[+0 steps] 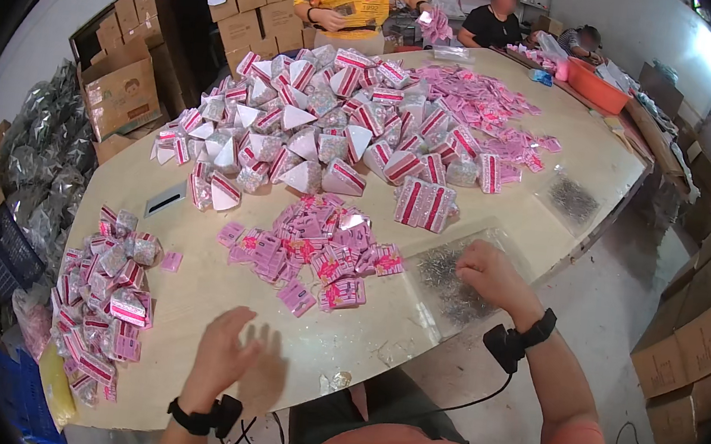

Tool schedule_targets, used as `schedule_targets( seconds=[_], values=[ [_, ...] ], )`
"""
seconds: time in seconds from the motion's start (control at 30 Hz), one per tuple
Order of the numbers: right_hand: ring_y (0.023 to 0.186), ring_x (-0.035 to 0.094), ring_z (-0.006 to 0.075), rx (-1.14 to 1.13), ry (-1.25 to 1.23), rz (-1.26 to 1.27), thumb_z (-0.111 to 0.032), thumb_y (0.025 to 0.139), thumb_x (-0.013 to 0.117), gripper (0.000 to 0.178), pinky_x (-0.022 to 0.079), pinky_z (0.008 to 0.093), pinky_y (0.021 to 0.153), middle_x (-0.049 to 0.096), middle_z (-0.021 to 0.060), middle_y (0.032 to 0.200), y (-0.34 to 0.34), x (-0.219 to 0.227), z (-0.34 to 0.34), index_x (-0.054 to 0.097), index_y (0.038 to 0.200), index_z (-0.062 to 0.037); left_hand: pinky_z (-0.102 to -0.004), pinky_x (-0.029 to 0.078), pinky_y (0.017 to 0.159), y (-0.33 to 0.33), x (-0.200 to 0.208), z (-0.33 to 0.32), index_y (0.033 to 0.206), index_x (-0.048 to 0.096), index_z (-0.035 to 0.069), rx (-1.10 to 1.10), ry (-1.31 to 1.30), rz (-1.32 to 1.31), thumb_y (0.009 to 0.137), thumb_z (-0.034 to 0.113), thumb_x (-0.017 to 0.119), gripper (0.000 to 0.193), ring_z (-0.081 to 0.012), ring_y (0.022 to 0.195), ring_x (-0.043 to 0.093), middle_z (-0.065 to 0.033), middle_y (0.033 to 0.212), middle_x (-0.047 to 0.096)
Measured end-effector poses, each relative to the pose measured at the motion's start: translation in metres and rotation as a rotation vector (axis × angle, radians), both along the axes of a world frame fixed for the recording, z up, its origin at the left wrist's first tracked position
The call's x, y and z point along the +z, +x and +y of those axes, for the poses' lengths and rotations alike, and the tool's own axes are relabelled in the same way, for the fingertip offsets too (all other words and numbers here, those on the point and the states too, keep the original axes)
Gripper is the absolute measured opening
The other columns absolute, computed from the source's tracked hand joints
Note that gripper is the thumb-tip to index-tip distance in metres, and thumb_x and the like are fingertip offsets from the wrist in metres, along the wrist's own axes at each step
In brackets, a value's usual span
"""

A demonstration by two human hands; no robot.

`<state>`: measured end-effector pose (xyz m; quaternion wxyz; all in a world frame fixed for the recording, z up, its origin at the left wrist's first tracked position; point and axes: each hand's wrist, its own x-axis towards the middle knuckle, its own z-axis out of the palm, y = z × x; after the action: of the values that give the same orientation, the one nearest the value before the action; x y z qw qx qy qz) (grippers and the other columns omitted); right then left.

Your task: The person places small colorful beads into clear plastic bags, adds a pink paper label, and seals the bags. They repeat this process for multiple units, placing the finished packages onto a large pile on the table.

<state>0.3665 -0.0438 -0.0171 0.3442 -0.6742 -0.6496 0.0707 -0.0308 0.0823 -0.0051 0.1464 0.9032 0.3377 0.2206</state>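
Your left hand [222, 357], fingers spread, empty; your right hand [488, 275], fingers curled, contents untellable, over metal pins [439, 272]; pink cards [310, 243] heaped on the table [197, 283] between, likely for easy reach.

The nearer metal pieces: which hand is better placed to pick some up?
Likely the right hand: it is at the metal pieces, while the left hand is well to their left.

Left hand [223, 355] loose, thumb [250, 354] apart, right hand [493, 275] curled

Stacked cartons [244, 28], heaped pink cards [323, 240] and a large worktable [360, 340] show a workshop.
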Motion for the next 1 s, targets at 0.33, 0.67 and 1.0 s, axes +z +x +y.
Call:
schedule_targets(
  seconds=[0.33, 0.67, 1.0],
  values=[
    [0.064, 0.054, 0.0222, -0.163, 0.045, 0.170, -0.010, 0.079, 0.051, 0.011, 0.042, 0.0325, 0.061, 0.054, 0.0121, 0.068, -0.013, 0.002, -0.003, 0.053, 0.081, 0.0008, -0.0350, 0.044, 0.083, 0.041, 0.001, -0.051, 0.105, 0.055, 0.001, -0.095, -0.254, -0.043, 0.074, 0.017, 0.064, 0.037, -0.0304, 0.097, 0.056, -0.0165, 0.105, 0.057],
    [0.061, 0.050, 0.0141, -0.120, -0.033, 0.182, -0.006, 0.075, 0.054, 0.007, 0.041, 0.0288, 0.057, 0.053, 0.0082, 0.065, -0.013, -0.004, -0.006, 0.052, 0.077, -0.0006, -0.0342, 0.045, 0.080, 0.057, 0.003, -0.062, 0.104, 0.056, 0.001, -0.118, -0.328, 0.009, 0.076, 0.021, 0.062, 0.035, -0.0313, 0.093, 0.057, -0.0168, 0.101, 0.059],
    [0.053, 0.046, 0.0063, -0.099, -0.064, 0.727, -0.007, 0.075, 0.059, 0.007, 0.036, 0.0206, 0.046, 0.049, -0.0010, 0.062, -0.010, 0.004, -0.006, 0.052, 0.074, -0.0034, -0.0365, 0.045, 0.077, 0.061, 0.003, -0.068, 0.103, 0.056, 0.002, -0.121, -0.359, 0.048, 0.076, 0.025, 0.060, 0.036, -0.0322, 0.089, 0.057, -0.0175, 0.097, 0.059]
  ],
)
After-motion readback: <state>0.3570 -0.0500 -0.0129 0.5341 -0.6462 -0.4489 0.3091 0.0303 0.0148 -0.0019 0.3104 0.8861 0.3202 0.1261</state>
